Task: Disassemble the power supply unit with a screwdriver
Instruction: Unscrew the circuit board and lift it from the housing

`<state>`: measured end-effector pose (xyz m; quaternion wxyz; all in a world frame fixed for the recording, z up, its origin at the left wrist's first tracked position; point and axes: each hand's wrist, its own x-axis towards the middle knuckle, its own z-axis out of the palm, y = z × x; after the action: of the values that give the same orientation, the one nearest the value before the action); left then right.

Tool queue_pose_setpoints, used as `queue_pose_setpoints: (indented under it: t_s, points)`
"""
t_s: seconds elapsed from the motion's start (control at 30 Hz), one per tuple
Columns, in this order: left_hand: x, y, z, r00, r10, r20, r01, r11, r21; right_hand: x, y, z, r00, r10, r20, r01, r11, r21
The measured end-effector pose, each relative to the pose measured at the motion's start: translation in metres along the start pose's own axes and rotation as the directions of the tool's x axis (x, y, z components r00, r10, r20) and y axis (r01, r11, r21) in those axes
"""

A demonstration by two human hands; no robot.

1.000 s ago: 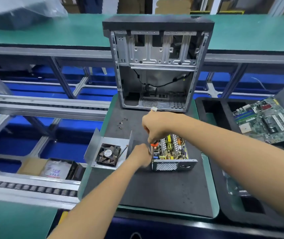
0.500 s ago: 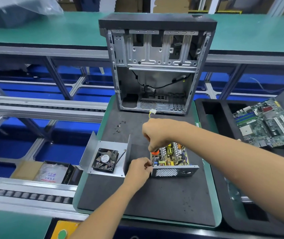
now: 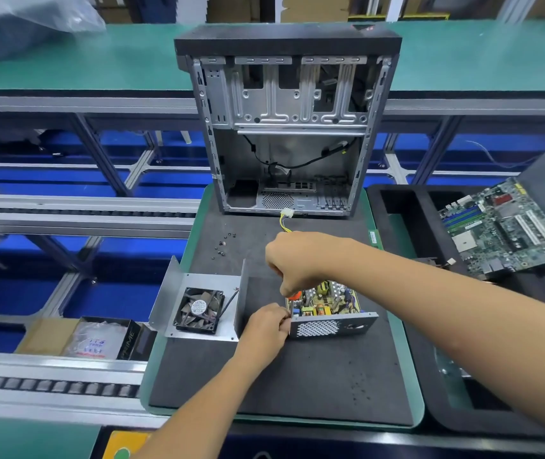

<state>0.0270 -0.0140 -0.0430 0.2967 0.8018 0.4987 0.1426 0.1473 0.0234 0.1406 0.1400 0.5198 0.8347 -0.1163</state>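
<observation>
Right grip (image 3: 297, 260) clenches the screwdriver (image 3: 294, 295), orange handle showing, tip down at the unit's (image 3: 327, 313) 9 o'clock corner. Left grip (image 3: 266, 326) pinches that corner's edge. At the unit's 9 o'clock lies its cover with fan (image 3: 199, 311); at 12, the case (image 3: 287, 127).

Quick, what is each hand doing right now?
Left hand: fingers pinch the near left corner of the power supply unit.
Right hand: closed round the screwdriver, tip down into the unit.
</observation>
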Motion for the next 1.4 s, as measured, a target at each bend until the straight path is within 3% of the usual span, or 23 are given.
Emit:
queue_pose_setpoints:
  t_s: [0.27, 0.53, 0.67, 0.83, 1.03, 1.4]
  points:
    - [0.007, -0.003, -0.004, 0.999, -0.015, -0.039, 0.012, 0.998, -0.067, 0.000, -0.001, 0.001, 1.000, -0.013, 0.016, 0.014, 0.999, -0.053]
    - [0.009, -0.006, -0.004, 0.998, -0.013, -0.060, 0.006, 0.994, -0.107, 0.001, -0.003, -0.007, 0.983, -0.149, 0.109, 0.162, 0.979, -0.122]
    - [0.010, -0.004, -0.005, 0.999, 0.014, -0.040, -0.017, 0.996, -0.092, 0.007, -0.010, -0.004, 0.995, -0.041, 0.095, 0.051, 0.993, -0.109]
    - [0.005, -0.002, -0.001, 0.996, -0.054, -0.075, 0.044, 0.991, -0.128, 0.012, -0.007, -0.010, 0.968, 0.008, 0.252, 0.013, 0.996, -0.083]
    - [0.008, -0.003, -0.005, 0.999, -0.019, -0.051, 0.014, 0.996, -0.087, 0.017, 0.001, -0.009, 0.967, 0.078, 0.244, -0.098, 0.993, 0.072]
    - [0.009, -0.002, -0.006, 0.998, -0.052, -0.040, 0.048, 0.995, -0.087, -0.001, 0.006, -0.016, 0.959, -0.151, 0.240, 0.187, 0.973, -0.137]
